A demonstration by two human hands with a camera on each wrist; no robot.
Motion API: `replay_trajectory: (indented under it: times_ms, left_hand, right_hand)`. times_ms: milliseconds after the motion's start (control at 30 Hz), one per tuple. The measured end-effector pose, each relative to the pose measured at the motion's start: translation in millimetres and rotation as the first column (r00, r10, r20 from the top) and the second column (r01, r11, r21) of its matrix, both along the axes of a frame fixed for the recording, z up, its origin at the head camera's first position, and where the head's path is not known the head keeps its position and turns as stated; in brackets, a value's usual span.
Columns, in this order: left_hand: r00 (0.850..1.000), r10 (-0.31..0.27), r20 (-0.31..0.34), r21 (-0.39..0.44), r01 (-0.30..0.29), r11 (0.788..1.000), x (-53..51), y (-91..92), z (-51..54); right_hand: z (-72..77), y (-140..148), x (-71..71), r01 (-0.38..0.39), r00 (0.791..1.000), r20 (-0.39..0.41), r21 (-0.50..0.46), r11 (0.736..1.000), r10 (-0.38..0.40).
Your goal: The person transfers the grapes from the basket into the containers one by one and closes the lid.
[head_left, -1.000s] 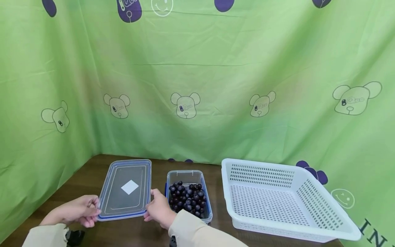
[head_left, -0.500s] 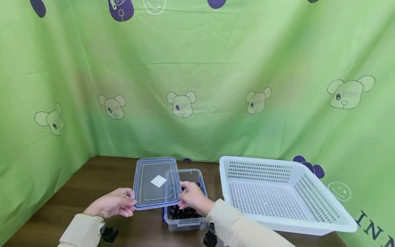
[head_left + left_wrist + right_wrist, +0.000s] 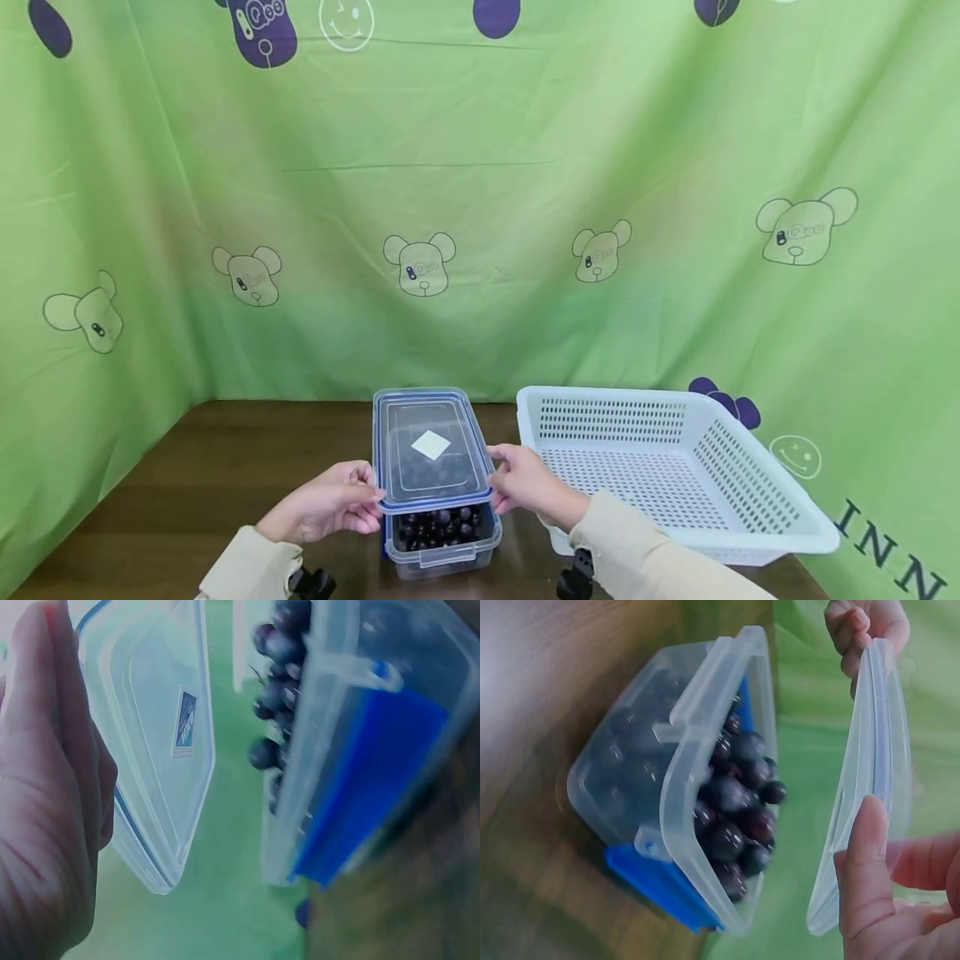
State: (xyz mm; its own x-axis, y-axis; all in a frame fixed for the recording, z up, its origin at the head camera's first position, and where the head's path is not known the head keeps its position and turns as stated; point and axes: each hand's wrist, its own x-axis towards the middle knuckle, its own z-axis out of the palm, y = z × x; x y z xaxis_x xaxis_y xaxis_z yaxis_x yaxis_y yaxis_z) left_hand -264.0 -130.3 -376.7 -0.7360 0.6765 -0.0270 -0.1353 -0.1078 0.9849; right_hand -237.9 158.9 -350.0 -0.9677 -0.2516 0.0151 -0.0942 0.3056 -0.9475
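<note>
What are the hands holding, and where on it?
A lid, by its side edges near the person: the left hand pinches the left edge, the right hand the right edge.

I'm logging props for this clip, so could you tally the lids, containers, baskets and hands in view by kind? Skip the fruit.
Clear lid: 1
Clear container: 1
White basket: 1
Hands, left hand and right hand: 2
Total: 5
</note>
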Motion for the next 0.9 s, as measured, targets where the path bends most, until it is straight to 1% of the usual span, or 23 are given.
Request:
replay_trajectory:
  times_ms: [67, 133, 200, 233, 267, 300, 333, 367, 400, 433, 467, 500, 567, 633, 700, 767, 800, 833, 867, 900]
  left_hand:
    - [1.0, 0.0, -0.001, 0.026, 0.001, 1.0, 0.4, -1.2, 3.2]
    - [1.0, 0.007, -0.004, 0.049, -0.007, 0.999, 0.4, -4.3, 7.8]
    - [1.0, 0.013, -0.006, 0.074, -0.013, 0.997, 1.1, -7.5, 12.6]
    - [1.0, 0.018, -0.003, 0.083, -0.018, 0.996, 1.7, -8.8, 14.7]
    - [1.0, 0.025, 0.003, 0.09, -0.025, 0.996, 2.7, -9.6, 16.6]
    - [0.999, 0.032, 0.01, 0.097, -0.033, 0.995, 4.1, -9.9, 18.6]
    - [0.999, 0.039, 0.018, 0.109, -0.041, 0.993, 5.4, -9.9, 20.0]
    - [0.999, 0.042, 0.025, 0.129, -0.045, 0.991, 6.6, -9.8, 21.4]
    - [0.998, 0.05, 0.034, 0.156, -0.055, 0.986, 7.7, -9.7, 22.8]
    - [0.998, 0.056, 0.042, 0.188, -0.063, 0.98, 8.5, -9.6, 24.3]
    - [0.997, 0.057, 0.044, 0.218, -0.065, 0.974, 9.3, -9.4, 26.0]
    - [0.998, 0.054, 0.043, 0.248, -0.063, 0.967, 9.9, -9.3, 27.7]
    - [0.998, 0.051, 0.035, 0.296, -0.059, 0.953, 10.9, -9.5, 31.3]
    - [0.998, 0.056, 0.027, 0.313, -0.061, 0.948, 12.6, -9.8, 35.1]
    - [0.998, 0.065, 0.009, 0.307, -0.065, 0.949, 14.6, -10.0, 38.5]
    - [0.996, 0.086, -0.018, 0.292, -0.077, 0.953, 17.2, -9.8, 41.2]
    - [0.994, 0.101, -0.04, 0.28, -0.086, 0.956, 18.6, -9.4, 42.3]
    - [0.99, 0.117, -0.073, 0.266, -0.094, 0.959, 20.0, -8.8, 43.1]
    - [0.983, 0.14, -0.115, 0.251, -0.108, 0.962, 21.4, -7.9, 43.5]
    - [0.972, 0.167, -0.164, 0.239, -0.125, 0.963, 22.6, -6.8, 43.3]
  right_hand:
    - [2.6, 5.5, -0.9, -0.037, 0.999, 0.027, -0.068, 0.997, 0.038]
    - [5.9, 10.2, -4.3, -0.073, 0.996, 0.046, -0.137, 0.988, 0.08]
    - [8.1, 13.7, -8.8, -0.103, 0.993, 0.04, -0.158, 0.982, 0.111]
    - [8.5, 14.7, -11.1, -0.111, 0.993, 0.018, -0.136, 0.984, 0.115]
    - [8.1, 15.0, -13.3, -0.114, 0.993, -0.038, -0.076, 0.991, 0.111]
    - [7.0, 14.6, -15.0, -0.101, 0.989, -0.107, -0.007, 0.995, 0.099]
    - [5.3, 13.5, -16.6, -0.075, 0.979, -0.186, 0.064, 0.995, 0.085]
    - [3.2, 12.0, -18.5, -0.041, 0.959, -0.274, 0.132, 0.99, 0.076]
    - [0.9, 10.2, -20.5, 0.004, 0.928, -0.367, 0.194, 0.981, 0.068]
    - [-1.5, 8.7, -22.3, 0.063, 0.887, -0.458, 0.243, 0.968, 0.057]
    - [-3.7, 7.0, -23.8, 0.124, 0.837, -0.545, 0.272, 0.954, 0.047]
    - [-5.6, 5.5, -25.3, 0.162, 0.791, -0.611, 0.278, 0.947, 0.044]
    - [-7.6, 3.0, -27.8, 0.211, 0.695, -0.717, 0.283, 0.935, 0.06]
    - [-8.3, 1.4, -30.2, 0.243, 0.606, -0.793, 0.263, 0.934, 0.066]
    - [-7.2, -0.2, -33.3, 0.254, 0.507, -0.859, 0.221, 0.942, 0.065]
    - [-5.8, -1.2, -36.7, 0.266, 0.414, -0.909, 0.165, 0.95, 0.042]
    - [-5.0, -1.6, -38.7, 0.269, 0.372, -0.928, 0.133, 0.954, 0.025]
    - [-4.3, -1.8, -40.6, 0.266, 0.337, -0.942, 0.099, 0.959, 0.004]
    - [-3.5, -1.8, -42.5, 0.26, 0.305, -0.952, 0.069, 0.963, -0.014]
    - [-2.9, -1.6, -44.2, 0.249, 0.282, -0.959, 0.041, 0.968, -0.032]
